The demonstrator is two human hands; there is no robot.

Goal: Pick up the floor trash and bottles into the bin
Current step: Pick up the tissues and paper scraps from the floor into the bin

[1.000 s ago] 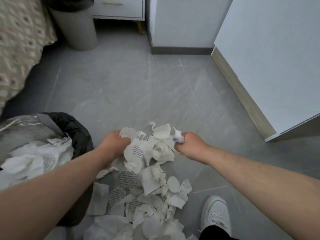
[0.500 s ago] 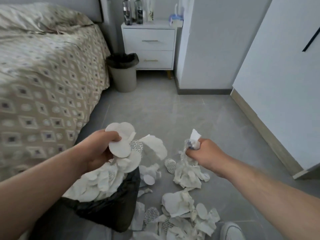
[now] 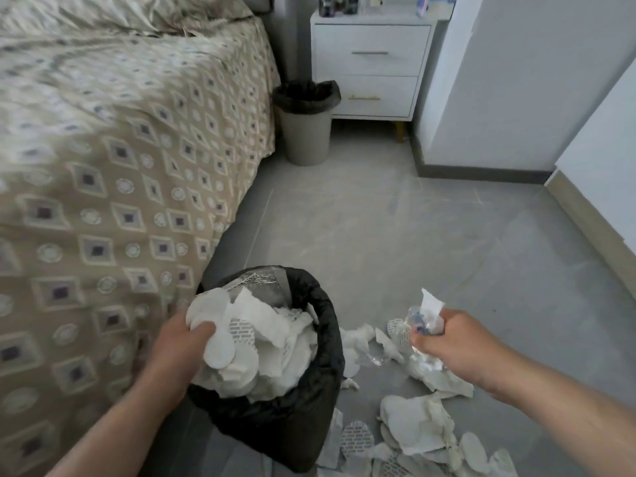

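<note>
My left hand (image 3: pixel 182 342) grips a bunch of white paper discs (image 3: pixel 214 330) at the near-left rim of the black-lined bin (image 3: pixel 321 308). My right hand (image 3: pixel 451 342) is clenched around a wad of paper and clear plastic (image 3: pixel 426 316), held above the floor well to the right of the bin. The discs in my left hand touch the heap of white paper (image 3: pixel 275 342) that fills the bin to its brim. The bin stands between my two forearms, closer to the left hand.

Below and in front of my right hand, more scraps (image 3: pixel 416 425) lie scattered on the grey tiled floor (image 3: pixel 395 235): torn white sheets, round pads and pieces with printed text. A few small bits (image 3: pixel 358 337) lie between the bin and my right hand.

Left of my left hand is a bed with a beige diamond-patterned cover (image 3: pixel 120 166). Far ahead of both hands, a second lined bin (image 3: pixel 306 132) stands beside a white nightstand (image 3: pixel 371 63).
</note>
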